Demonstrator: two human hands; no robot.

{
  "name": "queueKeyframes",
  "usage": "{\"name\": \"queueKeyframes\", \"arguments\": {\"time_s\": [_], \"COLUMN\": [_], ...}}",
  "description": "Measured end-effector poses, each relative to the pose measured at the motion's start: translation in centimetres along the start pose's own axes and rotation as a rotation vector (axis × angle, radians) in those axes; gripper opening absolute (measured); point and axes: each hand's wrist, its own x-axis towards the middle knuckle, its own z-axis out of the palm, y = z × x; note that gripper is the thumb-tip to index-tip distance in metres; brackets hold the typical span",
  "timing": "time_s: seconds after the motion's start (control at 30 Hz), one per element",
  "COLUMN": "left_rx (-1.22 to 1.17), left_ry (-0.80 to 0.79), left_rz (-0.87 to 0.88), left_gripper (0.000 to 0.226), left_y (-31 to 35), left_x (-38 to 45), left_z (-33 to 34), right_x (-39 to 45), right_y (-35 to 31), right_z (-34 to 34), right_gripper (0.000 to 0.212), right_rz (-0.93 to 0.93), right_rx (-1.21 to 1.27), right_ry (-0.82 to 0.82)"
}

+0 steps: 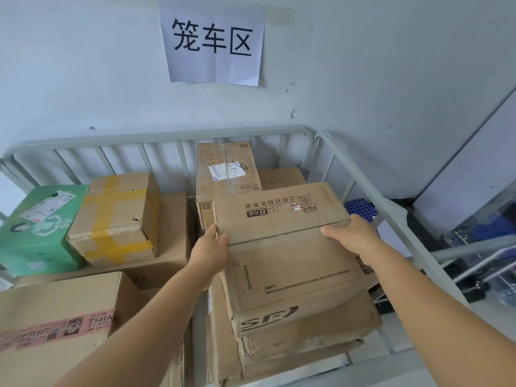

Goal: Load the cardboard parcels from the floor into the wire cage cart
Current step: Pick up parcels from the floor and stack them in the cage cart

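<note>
Over the cage cart [363, 174], left hand [209, 247], right hand [351, 233], arms outstretched, gripping parcel [293, 263] edges

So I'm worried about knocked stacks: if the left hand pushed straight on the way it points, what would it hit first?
Probably the tall upright box behind. The left hand grips the SF box at its left edge, pointing toward the back wall; depth between them is unclear.

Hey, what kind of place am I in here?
Probably a parcel depot or sorting room: a wire cage cart stacked with labelled cardboard parcels and a printed zone sign on the wall.
</note>
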Motion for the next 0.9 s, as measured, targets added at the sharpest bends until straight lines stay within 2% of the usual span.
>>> {"name": "queueKeyframes", "arguments": {"time_s": [0.13,0.27,0.43,0.53,0.7,0.9], "left_rx": [0.03,0.03,0.054,0.045,-0.033,-0.042], "left_ry": [0.141,0.299,0.467,0.485,0.467,0.422], "left_rz": [0.028,-0.023,-0.073,-0.114,-0.183,-0.274], "left_gripper": [0.031,0.046,0.047,0.048,0.044,0.035], "left_y": [-0.3,-1.4,-3.6,-5.8,-10.1,-14.8], "left_x": [-0.9,-2.1,-4.2,-4.9,-6.1,-6.5], "left_z": [-2.4,-5.8,-11.2,-14.4,-17.5,-19.2], "right_x": [0.0,-0.9,-2.9,-4.7,-7.2,-9.1], "right_y": [-1.6,-4.6,-8.8,-10.7,-13.4,-14.6], "right_z": [1.6,4.1,9.0,11.8,15.7,20.0], "right_gripper": [0.067,0.062,0.059,0.047,0.058,0.059], "right_rz": [-0.083,-0.17,-0.274,-0.318,-0.366,-0.35], "right_rx": [-0.002,-0.011,-0.02,-0.053,-0.186,-0.349], "right_ry": [-0.044,-0.096,-0.171,-0.201,-0.201,-0.229]}}
